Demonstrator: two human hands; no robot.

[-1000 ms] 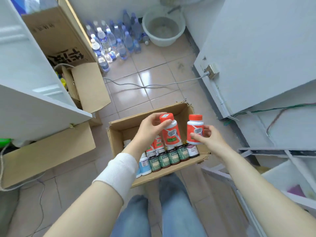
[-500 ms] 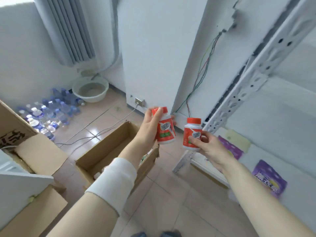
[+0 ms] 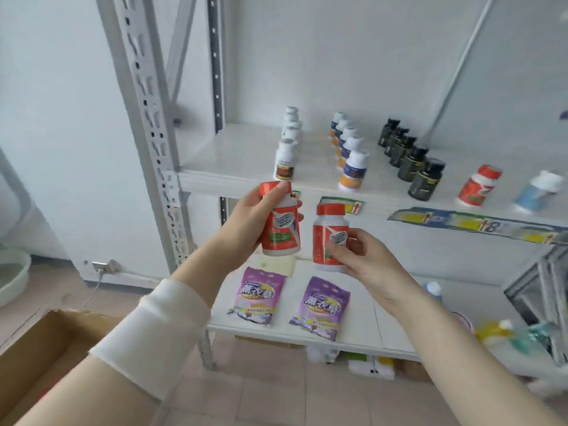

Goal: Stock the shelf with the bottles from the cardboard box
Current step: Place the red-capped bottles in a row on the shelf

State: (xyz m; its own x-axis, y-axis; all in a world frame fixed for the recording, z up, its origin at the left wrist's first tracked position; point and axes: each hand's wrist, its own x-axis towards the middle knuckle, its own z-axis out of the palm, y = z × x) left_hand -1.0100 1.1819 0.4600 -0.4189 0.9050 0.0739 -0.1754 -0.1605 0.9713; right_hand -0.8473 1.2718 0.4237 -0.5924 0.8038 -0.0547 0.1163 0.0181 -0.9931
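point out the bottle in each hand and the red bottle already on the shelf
left-hand bottle [image 3: 280, 238], head view, on its red label
right-hand bottle [image 3: 331, 209], head view, on its red cap
shelved red bottle [image 3: 478, 188], head view, on its label

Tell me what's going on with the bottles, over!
Left hand grips one red-capped bottle. Right hand grips a second bottle. Both in front of the shelf, not yet set down. Nothing seen in the way.

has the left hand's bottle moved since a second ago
Yes. The bottle was over the cardboard box; now it is clear of it, up at the shelf edge.
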